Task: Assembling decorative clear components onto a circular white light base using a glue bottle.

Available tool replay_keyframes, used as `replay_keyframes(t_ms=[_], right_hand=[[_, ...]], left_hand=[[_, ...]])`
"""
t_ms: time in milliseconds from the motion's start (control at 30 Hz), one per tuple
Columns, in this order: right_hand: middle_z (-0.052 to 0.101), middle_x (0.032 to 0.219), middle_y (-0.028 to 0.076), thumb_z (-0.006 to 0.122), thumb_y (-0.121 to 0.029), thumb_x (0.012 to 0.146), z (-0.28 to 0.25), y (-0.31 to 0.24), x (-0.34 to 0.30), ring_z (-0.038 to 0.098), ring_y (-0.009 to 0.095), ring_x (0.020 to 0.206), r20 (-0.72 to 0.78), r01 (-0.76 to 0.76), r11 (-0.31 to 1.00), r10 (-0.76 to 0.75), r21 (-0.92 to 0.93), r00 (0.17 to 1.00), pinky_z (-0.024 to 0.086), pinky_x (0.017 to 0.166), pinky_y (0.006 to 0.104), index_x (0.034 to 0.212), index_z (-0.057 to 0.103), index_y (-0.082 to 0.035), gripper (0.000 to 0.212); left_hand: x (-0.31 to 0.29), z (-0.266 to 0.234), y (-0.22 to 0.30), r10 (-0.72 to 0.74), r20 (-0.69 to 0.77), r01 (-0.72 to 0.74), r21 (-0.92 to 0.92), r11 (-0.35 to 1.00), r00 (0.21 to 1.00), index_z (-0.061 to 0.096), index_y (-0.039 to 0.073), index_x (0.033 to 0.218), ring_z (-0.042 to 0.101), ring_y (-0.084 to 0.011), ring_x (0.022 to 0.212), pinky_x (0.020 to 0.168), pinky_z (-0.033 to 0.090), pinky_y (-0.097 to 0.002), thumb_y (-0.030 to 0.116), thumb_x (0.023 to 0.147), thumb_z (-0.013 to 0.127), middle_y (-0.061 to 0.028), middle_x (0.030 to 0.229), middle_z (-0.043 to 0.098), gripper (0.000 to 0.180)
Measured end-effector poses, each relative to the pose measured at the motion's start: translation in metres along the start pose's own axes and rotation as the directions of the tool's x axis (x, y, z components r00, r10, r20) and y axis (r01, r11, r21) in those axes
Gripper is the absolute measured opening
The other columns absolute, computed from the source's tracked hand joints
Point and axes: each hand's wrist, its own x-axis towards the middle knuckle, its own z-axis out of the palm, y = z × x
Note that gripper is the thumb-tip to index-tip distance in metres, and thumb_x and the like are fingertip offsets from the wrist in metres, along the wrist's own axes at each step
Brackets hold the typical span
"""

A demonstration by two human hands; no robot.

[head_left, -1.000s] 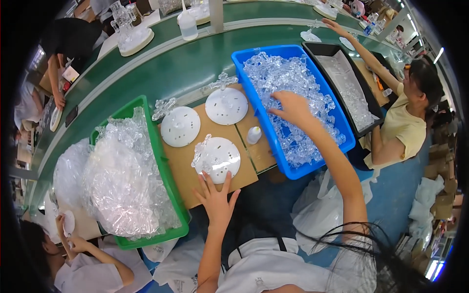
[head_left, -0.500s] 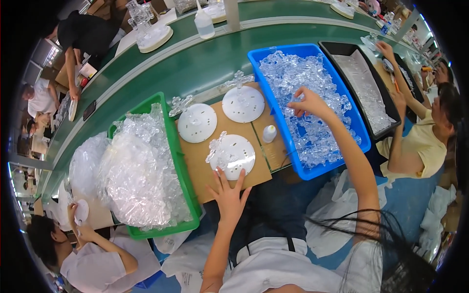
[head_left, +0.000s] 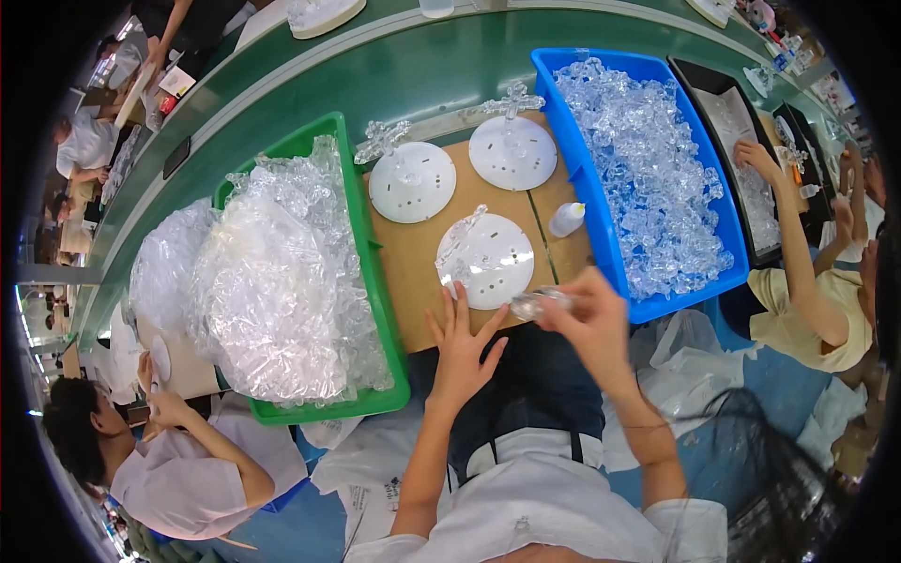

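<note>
My left hand has its fingers spread, the tips touching the near edge of a round white plate with small holes. A clear plastic piece stands on that plate. To the right, my right hand pinches a clear plastic part, blurred by motion, next to the plate's near right edge. Two more white discs lie farther off, a left one and a right one, each bearing a clear plastic assembly. A small white bottle with a yellowish tip is beside the plate.
A blue bin of clear parts stands on the right, a black tray beyond it. On the left, a green bin holds clear parts and a plastic bag. Brown cardboard lies under the discs. Co-workers sit at both sides.
My right hand has come from the blue bin toward me, now with a clear part in its fingers. My left hand stays at the near plate. The whole view has shifted.
</note>
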Motion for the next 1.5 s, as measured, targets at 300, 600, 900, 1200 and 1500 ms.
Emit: replay_keyframes(t_ms=[300, 600, 900, 1200, 1500], right_hand=[[0.066, 0.067, 0.012, 0.070, -0.012, 0.082, 0.045, 0.061, 0.039, 0.066, 0.012, 0.064, 0.105, 0.070, 0.975, -0.049, -0.209, 0.993, 0.048, 0.055, 0.0221, 0.088, 0.051, 0.002, 0.024], [0.062, 0.062, 0.008, 0.074, -0.020, 0.079, 0.037, 0.056, 0.047, 0.060, 0.012, 0.055, 0.126, 0.154, 0.928, -0.118, -0.339, 0.985, 0.044, 0.052, 0.0229, 0.091, 0.053, 0.001, 0.031], [0.043, 0.135, 0.022, 0.063, -0.009, 0.087, 0.031, 0.084, 0.033, 0.043, 0.031, 0.126, -0.401, 0.266, 0.922, -0.365, -0.282, 0.840, 0.035, 0.104, 0.0392, 0.135, 0.035, 0.003, 0.057], [0.055, 0.117, 0.017, 0.069, -0.010, 0.083, 0.029, 0.071, 0.064, 0.053, 0.027, 0.109, -0.472, 0.209, 0.927, -0.342, -0.312, 0.813, 0.041, 0.093, 0.0346, 0.128, 0.040, 0.001, 0.054], [0.066, 0.083, 0.005, 0.078, -0.021, 0.072, 0.018, 0.076, -0.051, 0.063, 0.014, 0.071, -0.144, 0.085, 0.950, -0.134, -0.301, 0.980, 0.047, 0.058, 0.0248, 0.105, 0.059, -0.007, 0.041]], left_hand=[[-0.003, 0.000, -0.015, -0.015, -0.051, 0.017, 0.023, 1.000, 0.999, 0.049, 0.018, 0.135, 0.017, -0.0387, 0.140, 0.106, 0.014, -0.0586, 0.028, 0.087, 0.059, -0.0216, 0.151, 0.020, 0.050], [0.006, -0.007, -0.014, -0.016, -0.093, 0.028, 0.132, 0.991, 0.996, 0.047, 0.020, 0.136, 0.033, -0.0325, 0.133, 0.101, 0.023, -0.0553, 0.034, 0.085, 0.063, -0.0145, 0.144, 0.036, 0.055], [0.002, -0.006, -0.015, -0.029, -0.102, 0.050, 0.207, 0.977, 0.994, 0.047, 0.020, 0.136, 0.023, -0.0378, 0.138, 0.101, 0.006, -0.0730, 0.037, 0.085, 0.063, -0.0139, 0.143, 0.037, 0.057], [0.008, 0.005, -0.011, -0.010, -0.122, 0.032, 0.180, 0.983, 0.993, 0.046, 0.017, 0.137, 0.026, -0.0399, 0.136, 0.104, 0.008, -0.0690, 0.033, 0.083, 0.066, -0.0142, 0.144, 0.035, 0.060], [0.017, 0.015, 0.008, -0.067, -0.146, 0.097, 0.213, 0.972, 0.987, 0.043, 0.018, 0.139, 0.018, -0.0406, 0.139, 0.101, 0.008, -0.0721, 0.031, 0.088, 0.059, -0.0153, 0.145, 0.034, 0.055]])
